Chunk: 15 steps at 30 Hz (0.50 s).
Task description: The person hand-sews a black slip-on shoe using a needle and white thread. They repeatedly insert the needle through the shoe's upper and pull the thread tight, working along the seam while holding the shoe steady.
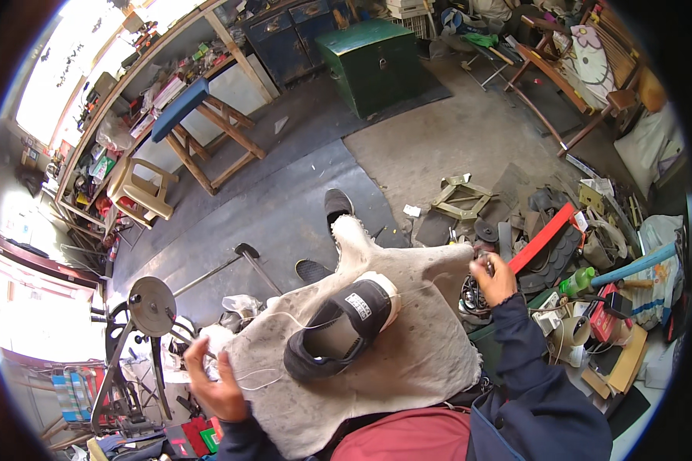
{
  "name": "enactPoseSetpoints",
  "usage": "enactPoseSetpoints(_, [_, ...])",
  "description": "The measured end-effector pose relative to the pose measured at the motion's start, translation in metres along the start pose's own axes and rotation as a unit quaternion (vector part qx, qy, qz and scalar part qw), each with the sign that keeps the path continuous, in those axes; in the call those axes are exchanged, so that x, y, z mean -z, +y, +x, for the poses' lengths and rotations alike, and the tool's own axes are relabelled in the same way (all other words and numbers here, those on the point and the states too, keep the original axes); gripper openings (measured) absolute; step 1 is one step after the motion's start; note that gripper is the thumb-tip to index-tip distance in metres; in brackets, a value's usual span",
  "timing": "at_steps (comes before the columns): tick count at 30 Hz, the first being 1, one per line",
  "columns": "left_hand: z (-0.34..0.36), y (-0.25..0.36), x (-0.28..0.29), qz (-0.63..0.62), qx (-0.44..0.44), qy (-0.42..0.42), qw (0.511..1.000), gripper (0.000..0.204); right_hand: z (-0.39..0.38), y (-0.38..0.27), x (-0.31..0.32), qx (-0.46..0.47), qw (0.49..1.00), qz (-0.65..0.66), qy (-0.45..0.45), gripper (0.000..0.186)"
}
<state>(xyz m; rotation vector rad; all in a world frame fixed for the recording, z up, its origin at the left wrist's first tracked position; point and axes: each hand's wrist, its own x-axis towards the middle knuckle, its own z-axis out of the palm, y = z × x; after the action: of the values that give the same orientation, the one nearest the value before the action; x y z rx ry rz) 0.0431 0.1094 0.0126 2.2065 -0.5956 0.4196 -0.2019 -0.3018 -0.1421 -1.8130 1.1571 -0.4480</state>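
A black slip-on shoe [332, 332] with a pale sole edge and a light label lies on a grey-white cloth [430, 349] across my lap. Its opening faces me and its toe points away to the right. Thin white thread [267, 315] loops from the shoe across the cloth toward the left. My left hand [217, 382] is raised at the cloth's left edge, thumb and fingers apart. Off the cloth's right edge, my right hand [495, 278] has its fingers curled together by a small dark object; what they grip is too small to make out.
Left of me stands a metal stand with a round disc wheel [152, 306]. Tools, a red strip [542, 240] and a green bottle [577, 281] crowd the right side. Ahead are a blue-topped stool [181, 110], a green chest [377, 65] and a dark shoe [337, 204].
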Motion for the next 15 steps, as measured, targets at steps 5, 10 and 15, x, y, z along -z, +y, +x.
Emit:
enactPoseSetpoints(5, [-0.024,0.08,-0.055,-0.141,-0.097,-0.197,0.965,0.038,-0.037,0.004,0.003,0.112,0.99,-0.083,0.027,0.031])
enactPoseSetpoints(10, [-0.008,0.115,-0.105,-0.103,-0.12,-0.343,0.926,0.043,-0.095,-0.072,-0.014,0.235,0.957,0.123,-0.116,0.045])
enactPoseSetpoints(15, [-0.012,0.115,-0.128,-0.279,0.075,-0.371,0.883,0.027,-0.114,-0.101,-0.027,0.251,0.933,0.193,-0.172,0.051])
